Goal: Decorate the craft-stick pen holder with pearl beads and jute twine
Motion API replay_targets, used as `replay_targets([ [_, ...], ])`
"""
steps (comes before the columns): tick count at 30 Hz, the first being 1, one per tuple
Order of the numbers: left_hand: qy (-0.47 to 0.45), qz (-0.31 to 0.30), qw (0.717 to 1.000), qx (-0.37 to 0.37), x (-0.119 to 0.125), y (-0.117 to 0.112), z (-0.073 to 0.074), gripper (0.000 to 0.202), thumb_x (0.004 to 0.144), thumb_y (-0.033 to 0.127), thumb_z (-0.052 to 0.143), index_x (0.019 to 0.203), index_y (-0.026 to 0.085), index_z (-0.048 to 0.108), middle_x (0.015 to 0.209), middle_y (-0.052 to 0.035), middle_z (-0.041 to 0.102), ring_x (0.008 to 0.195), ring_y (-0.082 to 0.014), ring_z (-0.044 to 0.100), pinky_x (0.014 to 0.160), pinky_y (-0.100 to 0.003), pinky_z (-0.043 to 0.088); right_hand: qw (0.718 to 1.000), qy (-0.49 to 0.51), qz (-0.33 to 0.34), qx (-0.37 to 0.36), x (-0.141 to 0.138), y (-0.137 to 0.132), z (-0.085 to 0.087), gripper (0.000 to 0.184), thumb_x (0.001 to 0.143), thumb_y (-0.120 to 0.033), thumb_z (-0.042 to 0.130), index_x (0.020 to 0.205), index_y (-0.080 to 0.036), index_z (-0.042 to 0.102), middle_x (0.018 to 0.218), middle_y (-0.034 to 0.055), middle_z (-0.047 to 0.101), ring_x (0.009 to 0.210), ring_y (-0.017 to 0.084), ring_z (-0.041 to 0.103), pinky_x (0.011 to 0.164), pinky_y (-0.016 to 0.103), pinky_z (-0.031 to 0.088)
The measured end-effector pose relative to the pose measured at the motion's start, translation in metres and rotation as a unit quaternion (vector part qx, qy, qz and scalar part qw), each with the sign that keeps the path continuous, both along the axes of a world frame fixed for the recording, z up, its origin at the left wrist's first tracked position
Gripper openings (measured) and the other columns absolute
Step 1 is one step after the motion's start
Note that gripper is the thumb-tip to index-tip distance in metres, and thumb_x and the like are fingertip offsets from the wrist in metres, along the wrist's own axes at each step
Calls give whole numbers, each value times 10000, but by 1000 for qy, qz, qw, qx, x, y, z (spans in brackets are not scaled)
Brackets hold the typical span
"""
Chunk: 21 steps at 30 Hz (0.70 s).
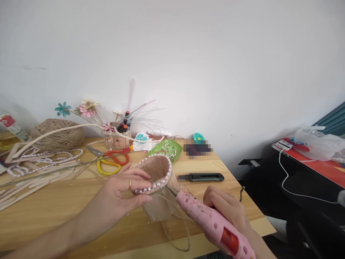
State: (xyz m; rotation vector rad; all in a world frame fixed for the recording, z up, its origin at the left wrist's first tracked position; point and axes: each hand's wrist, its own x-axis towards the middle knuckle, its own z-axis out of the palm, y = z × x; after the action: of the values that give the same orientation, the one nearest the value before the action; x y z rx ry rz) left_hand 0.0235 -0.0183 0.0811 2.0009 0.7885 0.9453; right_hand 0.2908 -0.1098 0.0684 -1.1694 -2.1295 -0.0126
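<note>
A cup-shaped holder [157, 208] of pale wooden sticks stands on the table, its rim edged with a string of pearl beads [161, 182]. My left hand [126, 189] pinches the near left side of that rim, fingers over the edge and thumb outside. My right hand [228, 208] is closed round a pink hot glue gun [207, 216], whose nozzle meets the holder's outside just under the beads. From below the rim a thin twine [179, 248] hangs in a loop. Part of my right hand's grip is hidden behind the gun.
A black utility knife [206, 177] lies beyond the glue gun. Behind the holder are a green dish [175, 153] with small beads, scissors [109, 166] and a decorated pen holder [115, 139]. Wooden sticks [40, 183] and a twine ball [58, 135] lie left. The table edge [250, 205] runs along the right.
</note>
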Motion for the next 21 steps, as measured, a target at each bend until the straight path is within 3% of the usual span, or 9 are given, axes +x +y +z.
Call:
replay_targets([
  [9,14,-3,1000,13,-1,-2,8,83,722,241,689,763,253,760,865,-36,727,903,-191,641,807,-297,513,1000,9,-8,-8,7,1,-4,170,801,-122,463,716,-213,347,617,-46,368,486,85,351,453,234,238],
  [21,-9,-9,999,35,-9,-2,4,164,692,243,726,810,352,759,877,-8,747,891,-186,659,816,-305,508,999,25,-29,5,6,4,-2,182,750,-109,486,693,-219,352,616,-52,353,483,87,322,448,241,218],
])
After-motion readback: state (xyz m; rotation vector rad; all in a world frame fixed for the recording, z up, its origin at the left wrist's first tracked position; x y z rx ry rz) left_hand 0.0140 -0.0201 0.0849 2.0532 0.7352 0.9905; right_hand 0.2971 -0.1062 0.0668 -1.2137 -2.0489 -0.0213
